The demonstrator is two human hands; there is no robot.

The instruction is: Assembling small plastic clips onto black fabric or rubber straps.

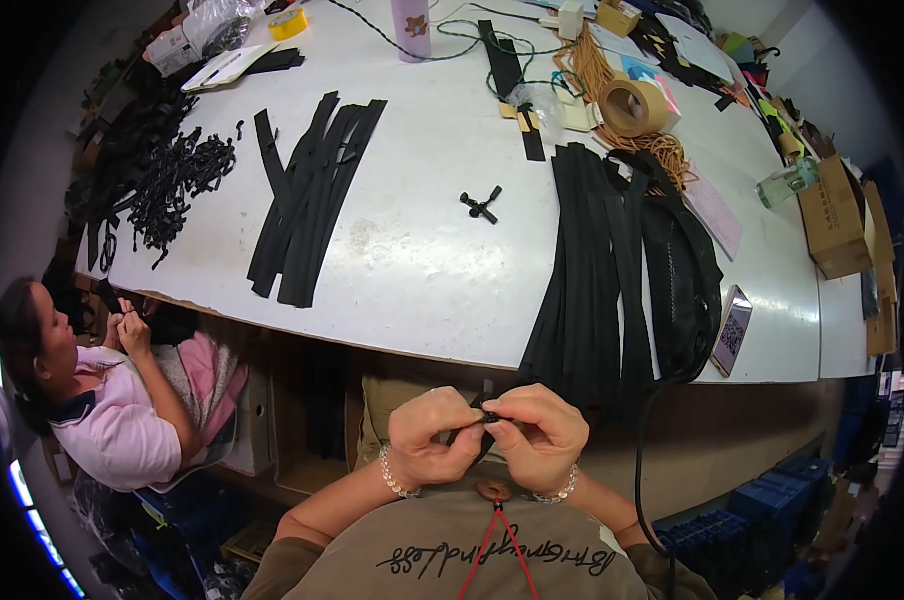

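Just off the table's near edge, my left hand (430, 432) and my right hand (540, 430) meet in front of my chest. Thumbs and fingertips of both pinch a small black piece (489, 416), possibly the end of a black strip; the fingers cover most of it. Right of my hands, a thick bundle of long flat black strips (582, 270) hangs partly over the table edge. A few small black fittings (482, 205) lie in the table's middle. Another set of black strips (307, 210) rests to their left.
A heap of small black looped pieces (177, 185) covers the far left of the white table (412, 300). At right are a black bag (680, 270), a phone (732, 330), a tape roll (634, 107) and a cardboard box (834, 220). A co-worker (122, 400) sits at left, hands raised together.
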